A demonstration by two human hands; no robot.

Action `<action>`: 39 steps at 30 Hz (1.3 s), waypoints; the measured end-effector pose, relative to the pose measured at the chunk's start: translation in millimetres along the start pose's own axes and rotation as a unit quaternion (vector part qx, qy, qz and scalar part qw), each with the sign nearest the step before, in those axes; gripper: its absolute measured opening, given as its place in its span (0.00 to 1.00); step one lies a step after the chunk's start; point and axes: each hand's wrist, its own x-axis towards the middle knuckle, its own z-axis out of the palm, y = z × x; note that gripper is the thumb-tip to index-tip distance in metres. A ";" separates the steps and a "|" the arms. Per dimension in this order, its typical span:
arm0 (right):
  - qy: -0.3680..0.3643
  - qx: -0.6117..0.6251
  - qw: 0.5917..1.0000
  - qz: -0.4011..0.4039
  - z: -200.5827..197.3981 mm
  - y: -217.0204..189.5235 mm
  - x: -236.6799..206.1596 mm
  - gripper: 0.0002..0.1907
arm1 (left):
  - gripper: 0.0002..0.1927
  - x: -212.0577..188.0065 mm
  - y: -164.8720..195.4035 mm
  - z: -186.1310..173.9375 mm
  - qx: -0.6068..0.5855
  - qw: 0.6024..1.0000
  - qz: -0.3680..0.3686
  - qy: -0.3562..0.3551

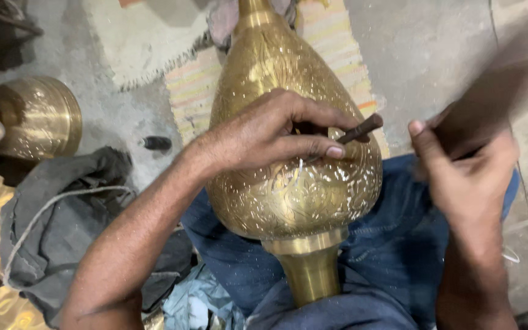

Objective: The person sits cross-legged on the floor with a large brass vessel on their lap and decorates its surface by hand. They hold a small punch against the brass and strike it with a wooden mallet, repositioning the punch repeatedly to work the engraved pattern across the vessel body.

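Two hands at work on an engraved brass vase laid across the person's lap.

The left hand (pixel 276 131) rests on the vase's swollen belly, fingers closed around a short dark chisel (pixel 355 131) whose tip is set against the metal. The right hand (pixel 469 171), just off to the side and clear of the vase, is clenched on a dark wooden handle (pixel 490 104) that is smeared by blur, so I can't make out its head. The brass vase (pixel 294 189) lies lengthwise on blue-jeaned knees, neck pointing away, foot toward the body, its surface covered in fine floral chasing. To the left, on the concrete floor, sits a round brass bowl (pixel 38 116) beside a crumpled grey cloth (pixel 68 214); a striped mat (pixel 194 85) lies under the vase's far end.
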 end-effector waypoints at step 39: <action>-0.031 -0.248 0.960 -0.123 7.9 5.7 -36.1 0.20 | 0.18 -77.3 29.2 81.8 -0.161 0.822 -0.033 0.546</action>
